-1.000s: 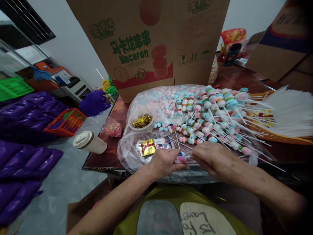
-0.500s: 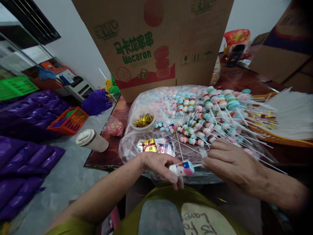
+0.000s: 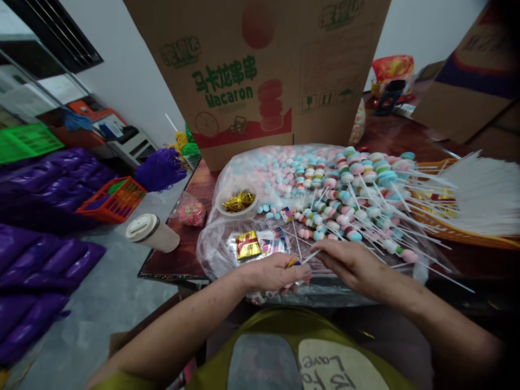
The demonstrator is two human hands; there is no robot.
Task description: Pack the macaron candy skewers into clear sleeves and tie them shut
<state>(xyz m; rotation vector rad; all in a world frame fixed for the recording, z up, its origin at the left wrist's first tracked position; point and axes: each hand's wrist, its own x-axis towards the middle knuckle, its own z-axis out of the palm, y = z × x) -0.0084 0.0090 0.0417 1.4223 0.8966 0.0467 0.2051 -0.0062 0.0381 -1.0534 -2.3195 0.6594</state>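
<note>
Nearest to us, both hands work just over the near edge of the table (image 3: 174, 266). Our left hand (image 3: 273, 274) is curled shut, fingers pressed together around the candy end of the held skewer (image 3: 309, 257), which it mostly hides. A gold scrap shows at the thumb; we cannot tell what it is. Our right hand (image 3: 351, 264) pinches the skewer's white stick between thumb and forefinger, the other fingers loosely folded. The hands are almost touching.

Room to move: a clear plastic sheet (image 3: 213, 246) covers the table under the hands and reaches the near edge. To the right, stick ends from the skewer pile (image 3: 349, 200) point toward our right hand and lie close to it. To the left, a flat stack of small wrappers (image 3: 260, 244) lies just beside the left hand. Beyond it is a bare strip of dark tabletop.

Further out, a small bowl of gold ties (image 3: 238, 201) sits left of the pile. Loose pink and blue candies (image 3: 280, 168) fill the back of the sheet. A bundle of white sticks (image 3: 483, 195) lies on an orange tray (image 3: 459, 232) at far right. A lidded cup (image 3: 152, 234) is at the table's left edge; whether it rests on the table we cannot tell.

A cardboard box (image 3: 260, 76) printed "Macaron" closes off the back. Purple bags (image 3: 40, 260) and an orange crate (image 3: 111, 201) lie on the grey floor to the left.
</note>
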